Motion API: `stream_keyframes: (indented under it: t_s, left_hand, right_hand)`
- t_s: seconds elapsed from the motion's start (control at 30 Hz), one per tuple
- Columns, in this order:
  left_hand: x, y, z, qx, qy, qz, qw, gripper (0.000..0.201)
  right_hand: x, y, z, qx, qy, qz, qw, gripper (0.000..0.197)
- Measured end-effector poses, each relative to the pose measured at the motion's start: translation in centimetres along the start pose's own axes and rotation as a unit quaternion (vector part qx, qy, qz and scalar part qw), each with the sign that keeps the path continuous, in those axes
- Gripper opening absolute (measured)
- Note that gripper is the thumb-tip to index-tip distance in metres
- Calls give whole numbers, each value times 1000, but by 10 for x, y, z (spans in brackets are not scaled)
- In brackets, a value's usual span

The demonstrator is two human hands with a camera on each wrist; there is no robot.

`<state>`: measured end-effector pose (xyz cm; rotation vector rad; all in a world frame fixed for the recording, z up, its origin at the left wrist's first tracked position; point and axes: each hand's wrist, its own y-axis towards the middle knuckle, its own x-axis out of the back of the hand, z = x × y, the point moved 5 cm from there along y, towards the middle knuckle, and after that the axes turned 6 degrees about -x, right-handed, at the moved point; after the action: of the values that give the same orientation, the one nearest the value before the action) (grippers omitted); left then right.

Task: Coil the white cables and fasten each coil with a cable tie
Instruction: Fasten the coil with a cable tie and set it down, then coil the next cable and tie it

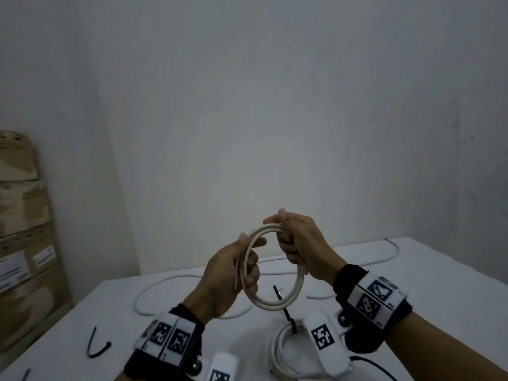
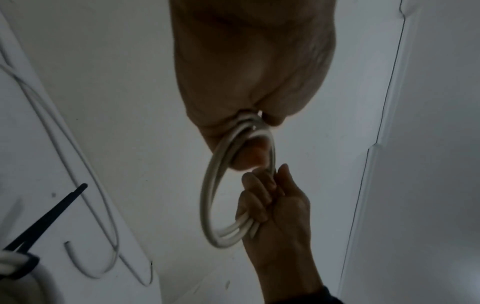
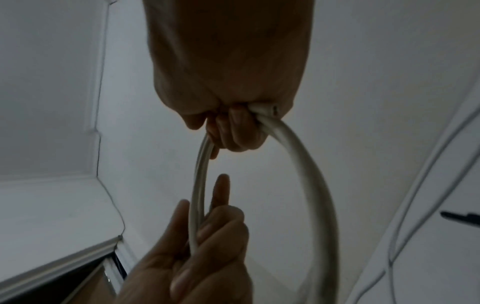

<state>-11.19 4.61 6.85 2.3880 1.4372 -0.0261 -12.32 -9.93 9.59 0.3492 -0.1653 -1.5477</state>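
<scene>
Both hands grip one white coil above the table — left hand at nine o'clock, right hand at two o'clock.

**Dim, flat light and soft wrist pictures**

All three views are dim and greyish, with no glare. In the head view the wall darkens toward the corners, and the table below it shows only faint, soft shadows. Straight edges bow near the borders of the wrist views. There the left hand and right hand sit close to the lens, dark and out of focus, and the cable coil is smeared by motion blur.
</scene>
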Motion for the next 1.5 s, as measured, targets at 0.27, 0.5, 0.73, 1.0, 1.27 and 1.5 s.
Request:
stream_keyframes:
  t_s: [0.27, 0.5, 0.73, 1.0, 1.27, 1.5]
  left_hand:
    - [6, -1, -6, 29, -30, 61, 997, 31]
    - [31, 0, -2, 34, 20, -36, 999, 39]
    - [85, -21, -17, -8, 118, -136, 984, 38]
    - [171, -67, -49, -28, 126, -220, 967, 58]
    - [260, -117, -65, -23, 116, -295, 948, 25]
    - [301, -145, -67, 0, 130, -333, 934, 49]
  right_hand:
    - [-8, 2, -9, 30, -39, -13, 999, 26]
    - [-36, 9, -24, 45, -52, 3, 998, 26]
    - [-79, 15, -54, -11, -45, 108, 993, 48]
    - [-136, 34, -87, -48, -119, 73, 989, 32]
    - [-223, 39, -158, -155, -323, 237, 903, 12]
    - [-303, 50, -199, -169, -407, 320, 839, 17]
